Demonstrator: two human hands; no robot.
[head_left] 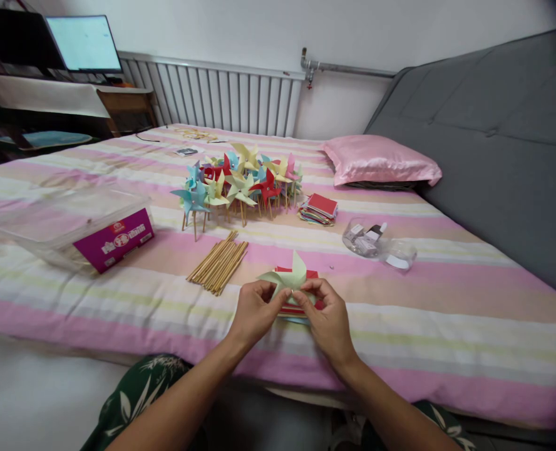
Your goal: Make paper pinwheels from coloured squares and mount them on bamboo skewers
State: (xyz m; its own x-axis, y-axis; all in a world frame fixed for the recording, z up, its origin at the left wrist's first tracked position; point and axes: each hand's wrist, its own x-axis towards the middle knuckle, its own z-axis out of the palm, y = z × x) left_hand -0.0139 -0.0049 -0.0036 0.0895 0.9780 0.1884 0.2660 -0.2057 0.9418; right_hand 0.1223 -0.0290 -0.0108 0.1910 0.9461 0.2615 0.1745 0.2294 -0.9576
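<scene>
Pinching a green pinwheel [291, 277], the left hand [254, 312] and right hand [327, 318] are folding it; many pinwheels [240, 181] are done, sticks [218, 263] and paper [319, 208] are waiting.

The left hand [255, 311] and right hand [325, 316] cover the lower part of the green pinwheel [288, 279]; red sheets [301, 307] under the fingers are mostly hidden.

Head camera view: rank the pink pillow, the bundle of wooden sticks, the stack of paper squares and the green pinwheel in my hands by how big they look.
1. Pink pillow, clearly largest.
2. Bundle of wooden sticks and green pinwheel look alike; the pinwheel is nearer and partly hidden by the left hand and right hand.
3. Stack of paper squares, smallest.
</scene>
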